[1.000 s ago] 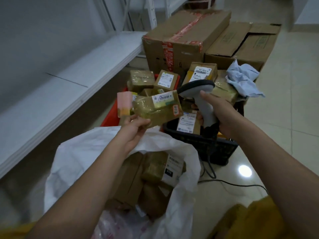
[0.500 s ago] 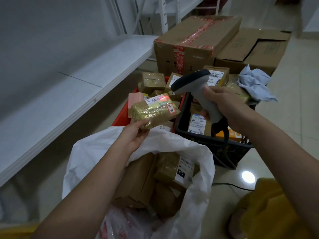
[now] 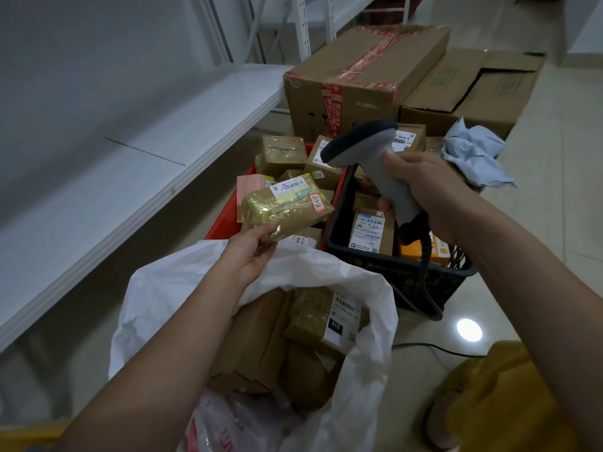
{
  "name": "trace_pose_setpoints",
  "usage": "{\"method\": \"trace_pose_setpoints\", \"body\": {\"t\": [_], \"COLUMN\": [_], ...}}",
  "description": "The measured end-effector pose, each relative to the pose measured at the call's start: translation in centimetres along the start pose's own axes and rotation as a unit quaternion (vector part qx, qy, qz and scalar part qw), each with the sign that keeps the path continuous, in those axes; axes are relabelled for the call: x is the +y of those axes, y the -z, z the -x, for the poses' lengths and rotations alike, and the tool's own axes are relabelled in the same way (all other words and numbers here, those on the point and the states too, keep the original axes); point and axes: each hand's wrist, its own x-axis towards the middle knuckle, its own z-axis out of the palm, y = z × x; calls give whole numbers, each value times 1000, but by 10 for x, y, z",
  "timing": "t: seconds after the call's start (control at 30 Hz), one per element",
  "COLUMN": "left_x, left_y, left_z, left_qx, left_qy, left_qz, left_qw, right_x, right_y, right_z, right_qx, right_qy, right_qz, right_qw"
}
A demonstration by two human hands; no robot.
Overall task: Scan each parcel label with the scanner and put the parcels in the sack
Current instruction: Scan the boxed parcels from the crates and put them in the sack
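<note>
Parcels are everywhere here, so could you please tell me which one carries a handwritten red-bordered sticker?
The tape-wrapped parcel that the left hand holds above the white sack. Its sticker reads 3+2; the other parcels show only printed labels.

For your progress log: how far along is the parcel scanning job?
Done: several parcels already lie in the white sack. In hand: the left hand holds a taped parcel, the right hand aims the scanner. Left: parcels fill the red crate and black crate.
</note>
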Motion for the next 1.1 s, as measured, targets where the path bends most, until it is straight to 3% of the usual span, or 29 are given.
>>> {"method": "trace_pose_setpoints", "body": {"t": [0.27,0.43,0.63,0.77,0.87,0.97,1.03,1.1], "left_x": [15,38,24,8,7,9,8,1], "left_y": [12,79,134,144,134,90,49,10], "left_z": [22,39,53,34,24,34,39,34], "left_qx": [-18,-44,22,203,311,304,240,170], "left_qy": [-10,71,147,19,-94,-269,-356,-391], "left_qz": [-40,-134,-399,-379,-450,-537,-550,-556], "left_qw": [999,988,905,903,832,739,716,714], "right_x": [6,13,19,25,29,29,30,30], "right_y": [7,11,6,4,5,8,13,21], "right_z": [5,5,2,0,-2,-6,-13,-20], "right_qx": [-11,19,17,8,9,9,18,38], "right_qy": [-4,-56,-73,-92,-98,-89,-81,-86], "right_qz": [-16,-57,-37,-48,-44,-36,-25,-19], "right_qw": [1000,997,997,995,994,995,996,995]}}
